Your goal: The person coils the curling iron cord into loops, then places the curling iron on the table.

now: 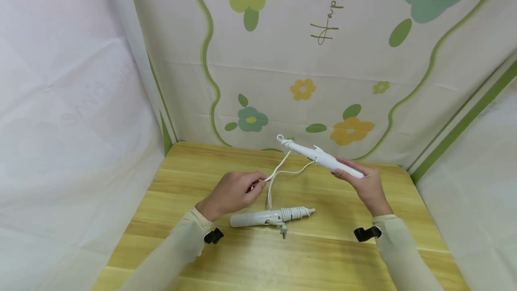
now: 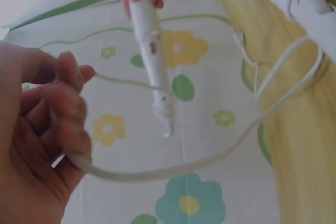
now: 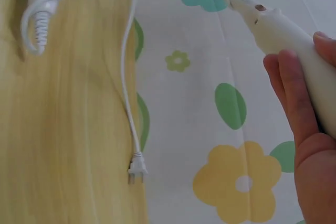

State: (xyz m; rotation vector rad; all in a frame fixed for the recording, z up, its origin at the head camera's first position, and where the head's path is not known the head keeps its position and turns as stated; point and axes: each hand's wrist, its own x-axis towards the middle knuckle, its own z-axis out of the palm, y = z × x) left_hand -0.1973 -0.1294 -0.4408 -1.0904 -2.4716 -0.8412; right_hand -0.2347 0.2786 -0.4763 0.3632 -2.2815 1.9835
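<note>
My right hand point(image 1: 365, 187) grips a white curling iron point(image 1: 311, 152) by its thick end and holds it up over the back of the table. Its narrow end, with a turn of cord round it, points toward the upper left. My left hand point(image 1: 240, 192) pinches the white cord point(image 1: 278, 169), which loops out from the fingers in the left wrist view. Below, a second white curling iron point(image 1: 254, 218) lies on the table, its cord wound in several turns round the narrow end. A plug point(image 1: 284, 230) sticks out beside its middle.
The wooden table point(image 1: 323, 255) ends at a white cloth point(image 1: 274, 66) printed with flowers. Cloth walls point(image 1: 60, 125) stand on both sides. In the right wrist view, another plug point(image 3: 137, 167) on a white cord lies by the table's back edge.
</note>
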